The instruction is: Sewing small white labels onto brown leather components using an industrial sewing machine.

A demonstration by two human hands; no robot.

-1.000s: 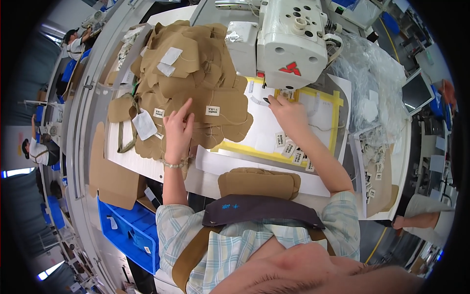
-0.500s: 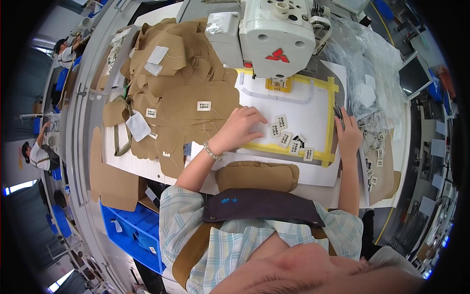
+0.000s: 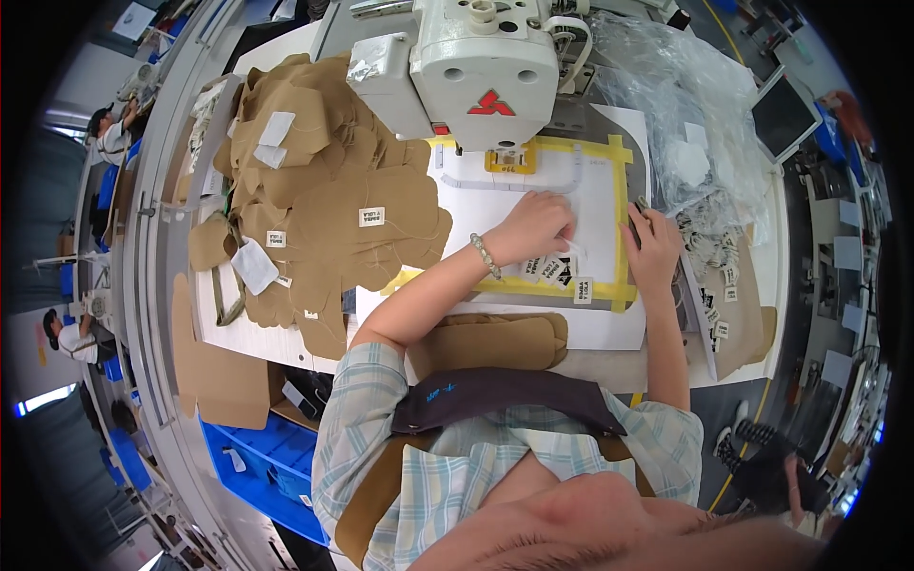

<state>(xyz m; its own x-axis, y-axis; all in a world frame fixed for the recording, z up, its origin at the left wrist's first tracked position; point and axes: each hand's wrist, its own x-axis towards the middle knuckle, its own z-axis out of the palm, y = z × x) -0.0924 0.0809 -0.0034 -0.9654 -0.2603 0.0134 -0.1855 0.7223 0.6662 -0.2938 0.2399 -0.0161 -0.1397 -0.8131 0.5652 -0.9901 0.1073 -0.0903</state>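
Observation:
My left hand (image 3: 539, 225), bracelet at the wrist, curls over the white template sheet (image 3: 481, 209) edged with yellow tape, pinching what looks like a small white label (image 3: 573, 248). Several printed labels (image 3: 558, 270) lie just below it. My right hand (image 3: 652, 249) rests at the sheet's right edge, fingers around a small dark tool (image 3: 642, 203), probably snips. The white sewing machine (image 3: 481, 67) stands above, with a yellow fitting (image 3: 510, 159) under its head. A folded brown piece (image 3: 486, 340) lies at the front edge.
A pile of brown cut pieces (image 3: 324, 124) covers the left; clear plastic (image 3: 666, 95) and a box of labels (image 3: 724, 300) are at right. A blue crate (image 3: 252, 469) sits below left. Co-workers (image 3: 74, 338) sit far left; another person (image 3: 781, 476) is at lower right.
My left hand moved right from the brown pieces onto the labels and closed. My right hand went from under the machine head to the right edge with the dark tool.

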